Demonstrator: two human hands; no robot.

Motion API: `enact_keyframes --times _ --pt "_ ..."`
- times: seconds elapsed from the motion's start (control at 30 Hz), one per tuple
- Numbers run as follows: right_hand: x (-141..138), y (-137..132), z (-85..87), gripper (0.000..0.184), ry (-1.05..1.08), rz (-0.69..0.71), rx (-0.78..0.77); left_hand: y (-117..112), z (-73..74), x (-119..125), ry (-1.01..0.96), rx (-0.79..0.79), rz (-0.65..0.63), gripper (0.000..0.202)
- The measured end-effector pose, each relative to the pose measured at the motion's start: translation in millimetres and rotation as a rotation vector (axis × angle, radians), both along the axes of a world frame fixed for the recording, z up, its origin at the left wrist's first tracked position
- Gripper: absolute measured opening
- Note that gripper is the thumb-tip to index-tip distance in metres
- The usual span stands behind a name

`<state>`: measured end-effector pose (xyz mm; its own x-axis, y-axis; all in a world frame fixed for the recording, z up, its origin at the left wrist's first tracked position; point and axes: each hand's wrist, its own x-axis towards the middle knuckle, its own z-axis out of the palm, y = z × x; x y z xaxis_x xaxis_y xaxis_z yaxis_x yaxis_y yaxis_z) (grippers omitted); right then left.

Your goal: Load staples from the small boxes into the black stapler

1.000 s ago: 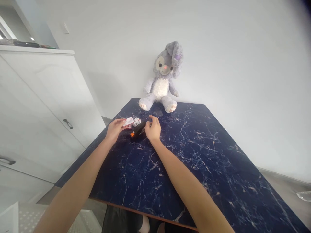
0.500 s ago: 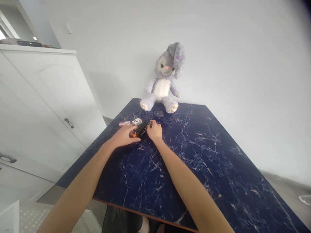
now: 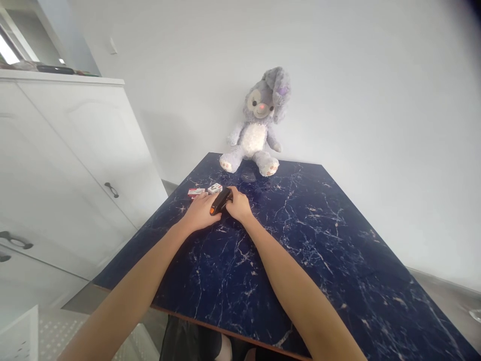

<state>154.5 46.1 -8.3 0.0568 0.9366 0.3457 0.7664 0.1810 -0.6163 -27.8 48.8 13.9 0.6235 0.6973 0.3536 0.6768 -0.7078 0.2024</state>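
A black stapler [image 3: 221, 201] with an orange end lies between my two hands over the blue marbled table [image 3: 270, 240]. My left hand [image 3: 201, 210] grips it from the left, the thumb at its near, orange end. On the right side and far end, my right hand [image 3: 238, 204] closes its curled fingers on the stapler. Those fingers hide part of it. Just beyond my left hand stand a small white box [image 3: 215, 188] with dark and red print and a flat red-and-white packet [image 3: 196, 191].
A grey plush rabbit [image 3: 254, 140] sits at the table's far edge against the white wall [image 3: 356, 90]. To the left stands a white cabinet [image 3: 93, 130] with dark handles and things on its top. My legs are under the near table edge.
My left hand has closed in around the stapler's near end. A shiny part seen earlier by my right fingers no longer shows. The whole view has shifted slightly.
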Motion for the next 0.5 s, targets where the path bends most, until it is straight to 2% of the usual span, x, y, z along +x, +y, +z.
enact_keyframes --times 0.13,0.23,0.33,0.5 --pt "-1.0 1.3 -2.9 0.052 0.031 -0.092 -0.014 11.4 -6.2 -8.5 -0.078 0.018 -0.025 0.056" --pt "-2.3 3.0 -6.4 0.053 0.041 -0.129 -0.018 31.2 -14.9 -22.5 -0.208 0.073 0.125 0.036" --pt "-2.4 5.2 -9.4 0.052 0.047 -0.132 -0.029 50.6 -24.0 -39.2 -0.21 0.093 0.308 0.033" --pt "-1.4 6.7 -10.5 0.048 0.052 -0.122 -0.028 56.9 -24.7 -48.8 -0.167 0.079 0.345 0.029"
